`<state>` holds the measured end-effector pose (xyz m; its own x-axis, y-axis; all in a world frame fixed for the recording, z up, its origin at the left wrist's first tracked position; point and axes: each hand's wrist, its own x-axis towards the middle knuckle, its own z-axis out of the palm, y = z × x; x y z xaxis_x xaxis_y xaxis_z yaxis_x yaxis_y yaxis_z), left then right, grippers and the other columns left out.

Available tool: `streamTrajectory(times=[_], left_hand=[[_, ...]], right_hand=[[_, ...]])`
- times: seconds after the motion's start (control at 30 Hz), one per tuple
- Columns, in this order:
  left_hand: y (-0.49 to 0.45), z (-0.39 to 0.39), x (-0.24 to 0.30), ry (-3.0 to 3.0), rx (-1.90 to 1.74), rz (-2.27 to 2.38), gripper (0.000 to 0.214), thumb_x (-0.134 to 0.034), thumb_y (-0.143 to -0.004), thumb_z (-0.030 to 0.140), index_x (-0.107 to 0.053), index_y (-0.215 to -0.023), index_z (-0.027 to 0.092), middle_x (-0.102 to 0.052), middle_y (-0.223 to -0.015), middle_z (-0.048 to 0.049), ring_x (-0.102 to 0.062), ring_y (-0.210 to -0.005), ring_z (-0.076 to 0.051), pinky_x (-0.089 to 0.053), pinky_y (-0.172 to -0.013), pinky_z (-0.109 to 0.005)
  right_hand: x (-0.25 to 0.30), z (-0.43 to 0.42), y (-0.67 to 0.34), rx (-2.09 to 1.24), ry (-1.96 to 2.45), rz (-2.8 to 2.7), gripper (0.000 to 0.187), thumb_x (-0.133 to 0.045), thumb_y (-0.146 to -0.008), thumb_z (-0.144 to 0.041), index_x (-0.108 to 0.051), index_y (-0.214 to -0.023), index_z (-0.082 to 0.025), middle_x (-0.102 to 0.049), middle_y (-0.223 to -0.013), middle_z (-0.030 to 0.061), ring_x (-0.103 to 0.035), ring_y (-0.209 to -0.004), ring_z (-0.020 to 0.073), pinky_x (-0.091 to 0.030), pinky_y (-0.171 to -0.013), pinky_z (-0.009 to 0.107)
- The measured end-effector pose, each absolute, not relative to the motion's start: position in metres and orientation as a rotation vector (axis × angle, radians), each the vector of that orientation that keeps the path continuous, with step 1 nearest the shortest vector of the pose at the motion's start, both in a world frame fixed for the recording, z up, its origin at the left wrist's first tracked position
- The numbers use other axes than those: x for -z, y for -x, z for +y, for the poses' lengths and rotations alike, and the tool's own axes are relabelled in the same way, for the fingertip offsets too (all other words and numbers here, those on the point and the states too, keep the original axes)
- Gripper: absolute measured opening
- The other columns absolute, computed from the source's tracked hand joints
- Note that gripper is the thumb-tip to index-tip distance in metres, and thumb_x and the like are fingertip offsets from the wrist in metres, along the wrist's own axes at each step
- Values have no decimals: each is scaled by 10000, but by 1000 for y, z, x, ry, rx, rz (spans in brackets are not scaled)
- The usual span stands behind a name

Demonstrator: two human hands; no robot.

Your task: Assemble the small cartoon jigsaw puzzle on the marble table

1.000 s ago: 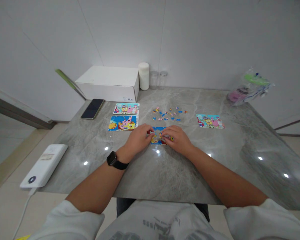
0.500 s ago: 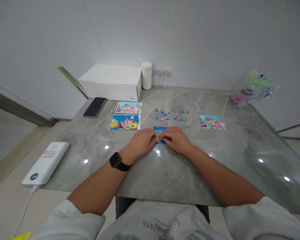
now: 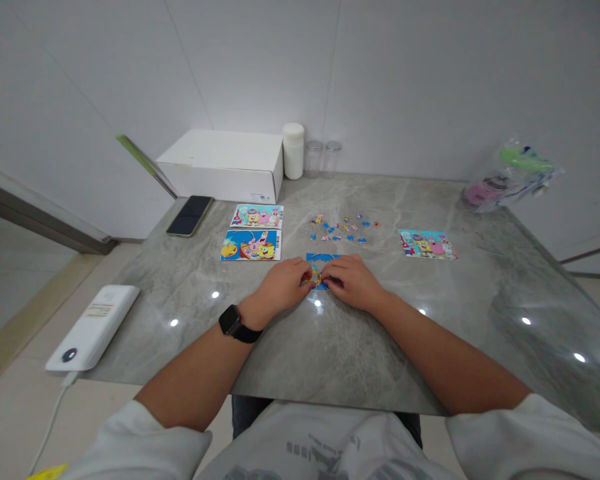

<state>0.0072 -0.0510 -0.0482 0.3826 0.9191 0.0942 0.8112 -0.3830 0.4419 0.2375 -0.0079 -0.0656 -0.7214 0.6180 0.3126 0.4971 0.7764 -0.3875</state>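
Left hand point(image 3: 280, 285) and right hand point(image 3: 354, 281) curl over the small jigsaw point(image 3: 323, 257); can't tell if they pinch it. Looks thin, light and bendy: best held flat at the edges.

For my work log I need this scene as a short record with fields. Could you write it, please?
left hand: fingertips on puzzle; watch on wrist
right hand: fingertips on puzzle, close to left hand
puzzle: flat on table, mostly hidden by the hands
loose pieces: scattered behind puzzle
left cards: two, one behind the other
right card: alone
far edge: box, jars
left side: phone, power bank
right corner: bag
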Motion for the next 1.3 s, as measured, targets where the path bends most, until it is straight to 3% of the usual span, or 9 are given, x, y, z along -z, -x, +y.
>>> streamTrajectory(times=[1.0, 1.1, 1.3], left_hand=[[-9, -53, 47, -2300, -462, 1524, 100, -696, -952, 285, -706, -926, 188, -709, -945, -71, -660, -860, -229, -501, -769, -340], [-5, -50, 46, -2278, -538, 1527, 76, -644, -970, 235, -697, -933, 194, -714, -954, -72, -666, -878, -232, -511, -788, -345], [4, -42, 47, -2183, -788, 1619, 235, -445, -1033, 174, -679, -1043, 204, -748, -1046, -97, -698, -993, -264, -532, -902, -399]], right_hand=[[65, -10, -244, -290, 689, -2621, 147, -677, -961, -189, -782, -1041, -253, -807, -1114, 51, -708, -1036, 252, -437, -948, 445], [64, -10, -245, -303, 701, -2598, 149, -672, -962, -193, -784, -1039, -254, -810, -1105, 54, -712, -1029, 251, -447, -949, 444], [55, -7, -248, -386, 855, -2290, 174, -620, -982, -204, -782, -1032, -245, -805, -1059, 69, -727, -1006, 241, -511, -938, 417]])
